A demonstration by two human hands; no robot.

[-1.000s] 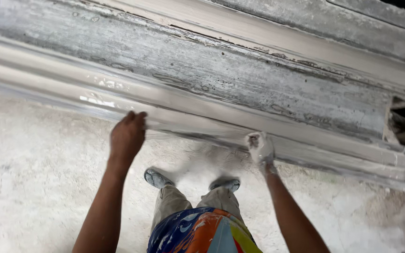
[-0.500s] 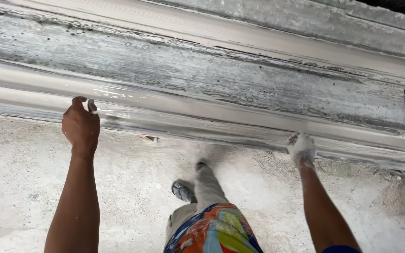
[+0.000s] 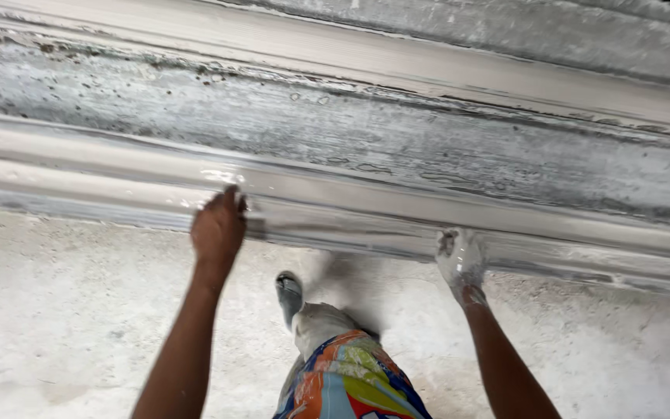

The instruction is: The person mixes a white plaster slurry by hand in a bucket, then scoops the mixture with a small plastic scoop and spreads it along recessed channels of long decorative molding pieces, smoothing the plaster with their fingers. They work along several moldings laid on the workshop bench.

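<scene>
A long wet grey-white plaster moulding [image 3: 366,209] runs across the view from left to right, with several ridges and a glossy lower band. My left hand [image 3: 217,226] is curled into a fist-like grip on its lower band, knuckles toward me. My right hand [image 3: 459,260], coated in white plaster, grips the moulding's bottom edge further right. Both forearms reach up from the lower part of the frame. What the fingertips hold behind the edge is hidden.
Below the moulding lies a rough pale concrete floor [image 3: 63,310]. My bright patterned shorts [image 3: 350,380] and one plaster-dusted shoe [image 3: 289,293] show between my arms. Above the moulding, a streaked grey slab [image 3: 350,132] and another pale ridge [image 3: 428,66] run parallel.
My left hand has slid to the right along the moulding, so my hands are closer together than half a second ago. My feet have shifted; one shoe shows now.
</scene>
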